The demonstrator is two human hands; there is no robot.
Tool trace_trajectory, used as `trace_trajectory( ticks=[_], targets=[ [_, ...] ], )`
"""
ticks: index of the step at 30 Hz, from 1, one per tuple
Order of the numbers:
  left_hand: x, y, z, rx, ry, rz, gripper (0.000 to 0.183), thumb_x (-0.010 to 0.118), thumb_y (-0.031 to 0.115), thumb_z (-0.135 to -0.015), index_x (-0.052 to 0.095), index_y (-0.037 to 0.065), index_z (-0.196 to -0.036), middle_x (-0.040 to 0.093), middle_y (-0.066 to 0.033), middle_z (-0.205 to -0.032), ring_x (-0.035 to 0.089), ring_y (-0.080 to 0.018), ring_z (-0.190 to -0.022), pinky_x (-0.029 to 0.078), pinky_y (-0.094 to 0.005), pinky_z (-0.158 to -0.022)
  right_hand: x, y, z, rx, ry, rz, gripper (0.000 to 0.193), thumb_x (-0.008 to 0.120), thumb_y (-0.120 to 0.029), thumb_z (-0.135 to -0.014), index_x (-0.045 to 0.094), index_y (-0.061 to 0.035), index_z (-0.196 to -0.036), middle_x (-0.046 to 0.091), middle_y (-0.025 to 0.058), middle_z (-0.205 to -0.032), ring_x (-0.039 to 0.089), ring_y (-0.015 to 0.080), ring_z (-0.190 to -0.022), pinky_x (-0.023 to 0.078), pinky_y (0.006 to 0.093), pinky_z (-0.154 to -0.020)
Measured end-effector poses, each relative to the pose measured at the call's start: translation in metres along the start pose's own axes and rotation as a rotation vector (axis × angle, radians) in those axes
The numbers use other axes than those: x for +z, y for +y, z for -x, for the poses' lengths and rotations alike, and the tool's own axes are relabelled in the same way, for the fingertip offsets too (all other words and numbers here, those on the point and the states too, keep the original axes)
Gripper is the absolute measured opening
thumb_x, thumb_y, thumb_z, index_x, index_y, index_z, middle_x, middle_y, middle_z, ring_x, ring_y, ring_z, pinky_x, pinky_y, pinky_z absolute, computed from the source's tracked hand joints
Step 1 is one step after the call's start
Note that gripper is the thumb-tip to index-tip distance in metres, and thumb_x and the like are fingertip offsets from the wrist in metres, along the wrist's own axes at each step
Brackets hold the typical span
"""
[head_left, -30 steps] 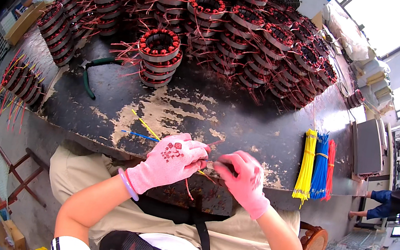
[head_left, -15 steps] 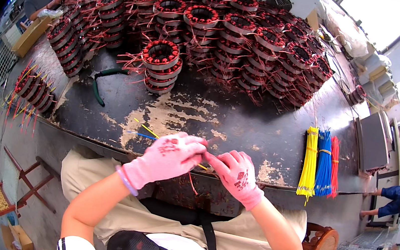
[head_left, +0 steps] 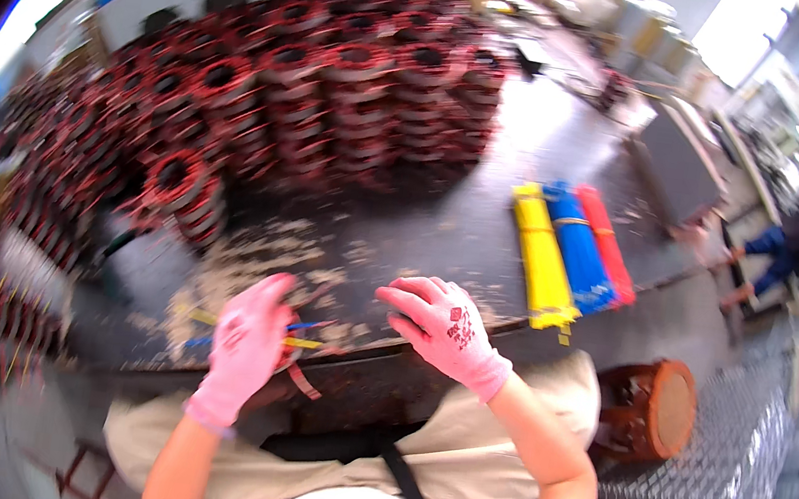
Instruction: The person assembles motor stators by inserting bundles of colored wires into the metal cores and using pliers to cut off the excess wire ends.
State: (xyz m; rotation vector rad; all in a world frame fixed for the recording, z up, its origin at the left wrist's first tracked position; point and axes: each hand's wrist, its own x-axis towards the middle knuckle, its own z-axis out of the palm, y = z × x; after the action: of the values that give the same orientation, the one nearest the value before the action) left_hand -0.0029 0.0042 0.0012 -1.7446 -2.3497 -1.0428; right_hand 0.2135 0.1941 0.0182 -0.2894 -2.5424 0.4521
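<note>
My left hand point(head_left: 244, 342), in a pink glove, is closed over a few thin wires above the table's front edge. A yellow wire point(head_left: 302, 343) and a blue wire stick out past the fingers, and a reddish strand hangs below; the gripped part is hidden in the palm. To the right, apart from it, my right hand point(head_left: 444, 331) hovers in its own pink glove, fingers apart and holding nothing. Right of that hand lie three bundles of wire: yellow point(head_left: 542, 258), blue point(head_left: 579, 248) and red point(head_left: 606, 244).
Stacked motor stators point(head_left: 353, 102) with red windings crowd the back and left of the dark, worn table point(head_left: 393, 218). One short stator stack point(head_left: 186, 196) stands nearer me. A wooden stool point(head_left: 656, 410) is at my right; a person point(head_left: 795, 236) is farther off.
My hands have parted: the right has left the wires and opened, while the left keeps them. The view has swung right, bringing the wire bundles closer to my right hand.
</note>
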Motion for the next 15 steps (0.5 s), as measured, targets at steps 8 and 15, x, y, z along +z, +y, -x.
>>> trace_trajectory(
  ticks=[8,15],
  targets=[
    [0.001,-0.011,0.009,-0.019,-0.039,0.012,0.034,0.053,0.006,-0.099,0.057,0.003,-0.133,0.062,-0.0168,-0.132,0.058,-0.0364,-0.120,0.045,-0.0446,-0.103,-0.151,0.158,0.150,0.933,0.544,0.600,0.029,0.067,-0.026,-0.092,0.071,-0.0083,-0.115,0.069,0.0131,-0.108,0.067,0.0328,-0.101,0.053,0.0435,-0.087],
    [0.002,-0.010,0.007,-0.037,-0.082,-0.003,0.034,0.051,0.009,-0.101,0.057,0.002,-0.134,0.061,-0.0162,-0.133,0.056,-0.0356,-0.124,0.042,-0.0446,-0.106,-0.169,0.217,0.175,1.151,0.353,0.528,0.031,0.070,-0.035,-0.089,0.072,-0.0126,-0.110,0.070,0.0096,-0.109,0.066,0.0307,-0.104,0.051,0.0456,-0.087]
  ],
)
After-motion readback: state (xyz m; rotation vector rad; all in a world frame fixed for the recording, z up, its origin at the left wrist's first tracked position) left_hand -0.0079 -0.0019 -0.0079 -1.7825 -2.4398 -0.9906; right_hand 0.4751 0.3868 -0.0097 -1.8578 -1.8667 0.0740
